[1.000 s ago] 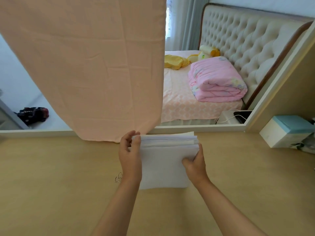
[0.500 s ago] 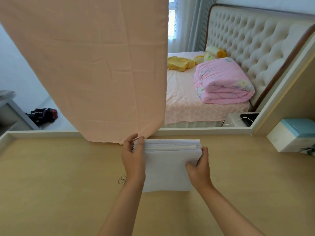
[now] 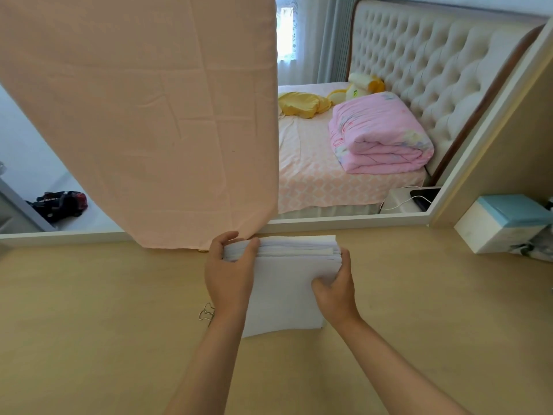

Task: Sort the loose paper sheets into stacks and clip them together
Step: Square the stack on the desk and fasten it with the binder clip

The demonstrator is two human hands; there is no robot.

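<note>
thick stack of white paper sheets (image 3: 287, 289) lies flat on pale smooth wood-grain desk (image 3: 89, 324), centre, nr far edge. sheets gathered in one pile, but far edges stepped and uneven, so squaring prob unfinished. no clip on it yet, as far as visible.

left hand (image 3: 229, 277) grasps far-left corner, fingers curled over edge. right hand (image 3: 335, 290) grasps right edge w/ thumb on top.

silver wire binder clip (image 3: 206, 314) on desk beside left wrist, partly hidden.

paper matte, thin, floppy. creased peach cloth (image 3: 143, 115) hangs behind.
</note>
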